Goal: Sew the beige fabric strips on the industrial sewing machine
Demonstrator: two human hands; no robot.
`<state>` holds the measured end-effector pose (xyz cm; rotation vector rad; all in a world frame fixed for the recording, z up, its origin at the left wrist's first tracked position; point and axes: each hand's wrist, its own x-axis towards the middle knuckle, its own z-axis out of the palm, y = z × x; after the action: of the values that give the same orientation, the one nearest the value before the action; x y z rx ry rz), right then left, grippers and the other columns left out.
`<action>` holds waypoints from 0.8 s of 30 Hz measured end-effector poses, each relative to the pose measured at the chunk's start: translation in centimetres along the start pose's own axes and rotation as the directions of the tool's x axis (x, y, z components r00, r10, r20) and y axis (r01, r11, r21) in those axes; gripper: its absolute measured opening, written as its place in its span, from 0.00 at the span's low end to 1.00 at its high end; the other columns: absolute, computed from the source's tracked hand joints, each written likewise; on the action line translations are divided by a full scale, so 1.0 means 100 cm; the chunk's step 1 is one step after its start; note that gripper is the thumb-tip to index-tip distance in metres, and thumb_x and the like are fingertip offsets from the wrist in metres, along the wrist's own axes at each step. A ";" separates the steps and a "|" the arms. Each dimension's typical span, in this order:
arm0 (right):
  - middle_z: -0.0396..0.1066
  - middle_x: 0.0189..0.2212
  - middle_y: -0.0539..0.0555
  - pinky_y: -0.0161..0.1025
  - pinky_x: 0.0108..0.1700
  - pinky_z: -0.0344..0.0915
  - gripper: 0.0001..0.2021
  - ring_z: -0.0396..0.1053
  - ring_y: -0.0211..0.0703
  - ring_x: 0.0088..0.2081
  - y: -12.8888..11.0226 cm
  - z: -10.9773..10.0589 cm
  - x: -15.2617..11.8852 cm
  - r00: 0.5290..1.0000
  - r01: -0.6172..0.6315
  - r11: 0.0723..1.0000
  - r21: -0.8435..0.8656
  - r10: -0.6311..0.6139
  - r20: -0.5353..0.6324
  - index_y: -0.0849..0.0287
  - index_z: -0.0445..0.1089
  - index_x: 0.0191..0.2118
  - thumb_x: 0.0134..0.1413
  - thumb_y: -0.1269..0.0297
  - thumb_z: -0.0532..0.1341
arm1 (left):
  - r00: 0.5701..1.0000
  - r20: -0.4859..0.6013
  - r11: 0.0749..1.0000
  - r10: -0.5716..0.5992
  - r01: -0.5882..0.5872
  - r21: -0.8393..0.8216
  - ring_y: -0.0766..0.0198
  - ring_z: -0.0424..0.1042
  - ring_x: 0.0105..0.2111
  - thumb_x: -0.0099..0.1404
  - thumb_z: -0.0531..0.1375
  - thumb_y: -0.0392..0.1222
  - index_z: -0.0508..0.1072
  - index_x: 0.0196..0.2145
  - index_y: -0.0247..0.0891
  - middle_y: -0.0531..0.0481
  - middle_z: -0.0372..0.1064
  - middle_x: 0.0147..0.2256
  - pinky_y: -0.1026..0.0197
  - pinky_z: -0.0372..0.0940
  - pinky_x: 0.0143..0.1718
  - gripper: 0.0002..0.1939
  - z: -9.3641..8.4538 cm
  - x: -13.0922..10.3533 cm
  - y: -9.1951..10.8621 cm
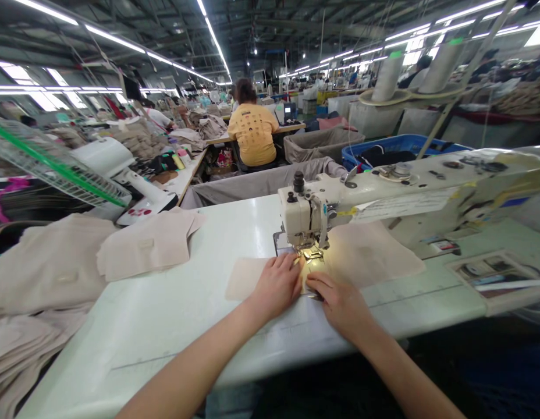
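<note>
A beige fabric piece (375,256) lies flat under the head of a white sewing machine (302,218), with its left end (246,278) showing beyond my left hand. My left hand (279,283) presses on this cloth just in front of the presser foot, fingers curled and close together. Across from it, my right hand (340,299) pinches at the cloth's near edge with thumb and fingertips. A small pointed metal tip (314,297) pokes out beneath the right fingers; its kind is mostly hidden. The machine's lamp lights the needle area in yellow, and both sets of fingertips are partly covered.
Beige pieces with small tabs (143,247) are piled on the left of the pale table (165,326). A white desk fan (117,169) stands behind them. A tray of small tools (501,273) sits at right. Beyond are a grey cloth bin (252,186), a blue basket (401,142) and a seated co-worker (252,134).
</note>
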<state>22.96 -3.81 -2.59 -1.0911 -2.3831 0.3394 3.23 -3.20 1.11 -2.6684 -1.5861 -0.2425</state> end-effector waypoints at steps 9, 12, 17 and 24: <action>0.75 0.52 0.57 0.39 0.46 0.72 0.27 0.77 0.45 0.43 -0.001 0.000 0.001 1.000 -0.010 0.999 -0.033 0.011 0.012 0.57 0.73 0.51 0.48 0.85 0.50 | 1.000 -0.010 1.000 0.021 -0.021 -0.012 0.48 0.64 0.57 0.72 0.54 0.39 0.67 0.57 0.37 0.38 0.67 0.56 0.47 0.64 0.54 0.18 0.000 0.001 -0.003; 0.75 0.52 0.57 0.38 0.44 0.72 0.27 0.77 0.45 0.42 -0.003 -0.003 0.004 0.999 -0.026 0.999 -0.045 0.028 0.025 0.57 0.73 0.51 0.49 0.84 0.50 | 0.999 -0.028 0.999 0.030 -0.031 -0.026 0.49 0.64 0.58 0.72 0.53 0.39 0.67 0.58 0.38 0.37 0.66 0.57 0.46 0.64 0.55 0.18 0.002 0.002 -0.007; 0.76 0.51 0.56 0.39 0.46 0.72 0.26 0.77 0.46 0.44 -0.005 -0.008 0.004 0.998 -0.024 0.999 -0.042 0.026 0.049 0.58 0.74 0.49 0.50 0.84 0.50 | 0.997 -0.048 0.998 0.064 -0.065 -0.012 0.48 0.63 0.60 0.71 0.54 0.38 0.67 0.58 0.36 0.36 0.65 0.59 0.45 0.63 0.59 0.19 0.006 -0.004 -0.006; 0.72 0.57 0.61 0.43 0.46 0.74 0.29 0.78 0.48 0.43 -0.005 -0.004 -0.008 0.999 -0.016 0.996 -0.087 0.020 0.050 0.61 0.72 0.56 0.51 0.83 0.50 | 0.985 -0.070 0.982 0.160 -0.166 -0.086 0.54 0.72 0.48 0.70 0.53 0.34 0.73 0.47 0.35 0.40 0.73 0.46 0.51 0.72 0.51 0.12 0.009 -0.022 0.014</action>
<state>23.27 -4.73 -2.34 -1.1563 -2.4545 0.2751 3.51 -5.73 -0.06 -2.8090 -1.3617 -0.3988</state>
